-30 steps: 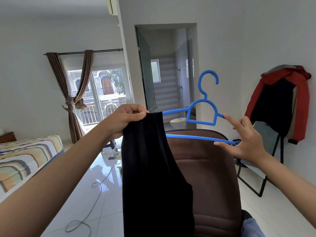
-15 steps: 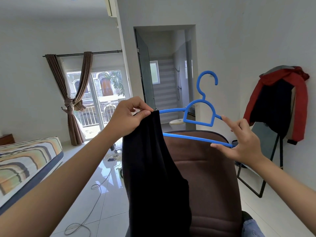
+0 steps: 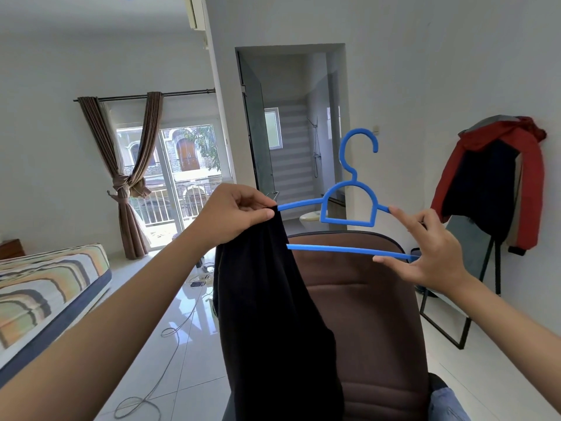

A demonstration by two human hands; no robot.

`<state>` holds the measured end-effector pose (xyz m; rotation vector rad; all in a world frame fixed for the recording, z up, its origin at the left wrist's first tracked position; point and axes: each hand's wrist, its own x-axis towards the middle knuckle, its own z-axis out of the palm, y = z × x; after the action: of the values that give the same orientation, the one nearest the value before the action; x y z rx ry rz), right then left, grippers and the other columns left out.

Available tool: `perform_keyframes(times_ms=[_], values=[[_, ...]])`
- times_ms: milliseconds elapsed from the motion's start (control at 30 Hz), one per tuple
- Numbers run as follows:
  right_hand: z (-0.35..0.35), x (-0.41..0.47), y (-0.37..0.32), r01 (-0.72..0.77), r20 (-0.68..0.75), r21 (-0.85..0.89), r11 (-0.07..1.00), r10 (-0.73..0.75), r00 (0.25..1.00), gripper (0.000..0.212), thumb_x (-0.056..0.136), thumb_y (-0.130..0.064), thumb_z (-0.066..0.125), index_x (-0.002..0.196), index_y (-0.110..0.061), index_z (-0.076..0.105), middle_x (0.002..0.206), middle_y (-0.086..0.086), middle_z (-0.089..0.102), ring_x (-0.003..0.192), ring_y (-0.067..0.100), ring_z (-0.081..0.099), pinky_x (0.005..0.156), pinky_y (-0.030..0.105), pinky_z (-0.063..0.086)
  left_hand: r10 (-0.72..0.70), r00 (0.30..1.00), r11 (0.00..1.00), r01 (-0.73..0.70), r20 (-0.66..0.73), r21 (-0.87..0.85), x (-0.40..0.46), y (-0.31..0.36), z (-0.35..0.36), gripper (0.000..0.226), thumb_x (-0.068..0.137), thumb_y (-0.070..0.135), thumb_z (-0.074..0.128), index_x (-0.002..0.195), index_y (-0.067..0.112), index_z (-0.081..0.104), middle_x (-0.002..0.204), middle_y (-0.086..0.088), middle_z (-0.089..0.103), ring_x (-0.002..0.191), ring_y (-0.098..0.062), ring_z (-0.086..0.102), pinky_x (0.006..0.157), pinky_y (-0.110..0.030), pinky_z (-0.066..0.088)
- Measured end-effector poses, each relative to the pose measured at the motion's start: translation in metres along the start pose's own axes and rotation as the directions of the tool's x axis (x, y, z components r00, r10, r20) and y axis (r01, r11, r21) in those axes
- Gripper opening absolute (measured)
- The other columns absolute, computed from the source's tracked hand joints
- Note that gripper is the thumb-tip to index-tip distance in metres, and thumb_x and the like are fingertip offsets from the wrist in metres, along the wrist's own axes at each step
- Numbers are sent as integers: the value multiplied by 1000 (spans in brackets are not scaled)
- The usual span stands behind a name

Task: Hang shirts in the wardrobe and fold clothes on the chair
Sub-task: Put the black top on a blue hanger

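A blue plastic hanger [image 3: 349, 205] is held up at chest height, hook upward. My right hand [image 3: 431, 250] holds its right end, fingers pinching the lower bar and the index finger along the upper arm. My left hand [image 3: 233, 212] pinches the top edge of a black garment [image 3: 273, 314] at the hanger's left arm; the cloth hangs straight down and hides the hanger's left end. Behind the garment stands a brown padded chair [image 3: 364, 299]. A bit of blue denim [image 3: 444, 405] shows at the chair's lower right.
A red and black jacket [image 3: 491, 183] hangs over a leaning mirror stand at the right wall. A striped bed [image 3: 45, 284] fills the left. Cables [image 3: 170, 338] trail over the white tiled floor. A bathroom doorway [image 3: 291, 132] opens straight ahead, with a curtained balcony door [image 3: 170, 177] left of it.
My left hand has shifted its grip from a fist round the cloth to a fingertip pinch at the hanger's left arm. The hanger and right hand stay about level.
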<state>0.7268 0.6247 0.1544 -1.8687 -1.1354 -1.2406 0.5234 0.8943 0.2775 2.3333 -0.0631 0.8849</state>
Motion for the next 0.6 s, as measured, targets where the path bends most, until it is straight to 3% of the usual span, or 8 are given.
perform_keyframes(times_ms=[133,333,500,600], values=[[1,-2,-3,-3,-24,-1,1000,3,1000,90,72,-76,55,139,-18,42,82,7,43,62,11,35,47,19,36,39,998,999,-38,-43,30,5,10,0,17,75,3,76,83,18,74,72,6,70,64,0,63,68,-11,49],[5,3,-12,72,-59,-40,997,-74,996,88,73,-74,57,138,-16,42,81,9,46,64,10,35,52,17,32,64,998,992,-64,8,111,8,18,4,12,75,6,76,84,14,75,72,8,69,63,2,61,65,-10,46],[11,0,-22,66,-62,-22,998,-67,996,90,69,-70,64,139,-18,42,83,7,45,64,13,39,47,22,40,31,999,993,-28,-30,113,5,19,11,13,76,3,75,82,15,75,72,6,70,69,-10,68,77,-26,56],[11,-2,-24,65,-89,-19,998,-66,994,88,69,-69,65,137,-18,44,82,7,46,63,13,40,48,20,40,44,998,994,-39,-48,101,4,19,11,17,77,5,75,88,18,74,76,3,71,73,-14,69,81,-28,55]])
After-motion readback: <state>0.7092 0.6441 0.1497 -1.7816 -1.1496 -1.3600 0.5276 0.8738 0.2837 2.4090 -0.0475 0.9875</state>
